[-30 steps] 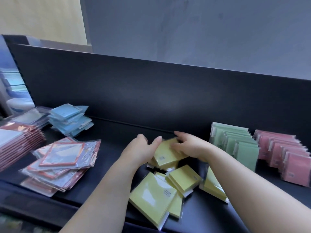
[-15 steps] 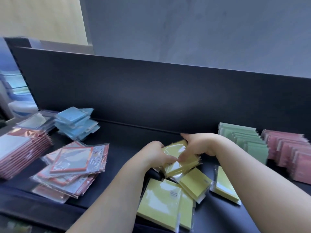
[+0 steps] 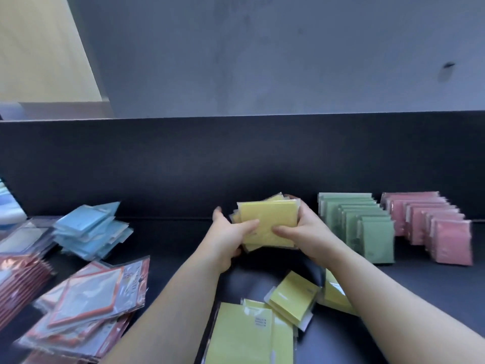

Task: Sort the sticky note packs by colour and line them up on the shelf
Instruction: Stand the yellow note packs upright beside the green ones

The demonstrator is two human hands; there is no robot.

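Yellow sticky note packs (image 3: 267, 224) sit in a small bunch between two bare hands, up off the dark shelf (image 3: 168, 248). In the head camera view, the left hand (image 3: 228, 237) grips the left side of the bunch, with its thumb lying across the front pack. The right hand (image 3: 299, 232) grips the right side, thumb on the front and fingers wrapped round the back. Both hands are closed on the bunch. The packs in it do not line up; some corners stick out at the top and the left.

More yellow packs (image 3: 252, 334) lie flat and loose on the shelf, close to the camera, under the arms. One smaller yellow pack (image 3: 294, 298) lies tilted on top of them.

To the right of the hands, green packs (image 3: 364, 227) stand in a neat row, one behind the other. Just past them, pink packs (image 3: 435, 229) stand in a row the same way.

To the left, blue packs (image 3: 91, 229) lie in a messy heap near the back wall of the shelf. Nearer the camera, clear bags with orange edges (image 3: 89, 303) lie in a loose pile. A stack of reddish packs (image 3: 21, 282) sits at the far left edge.

A grey wall (image 3: 262, 56) rises behind the shelf.
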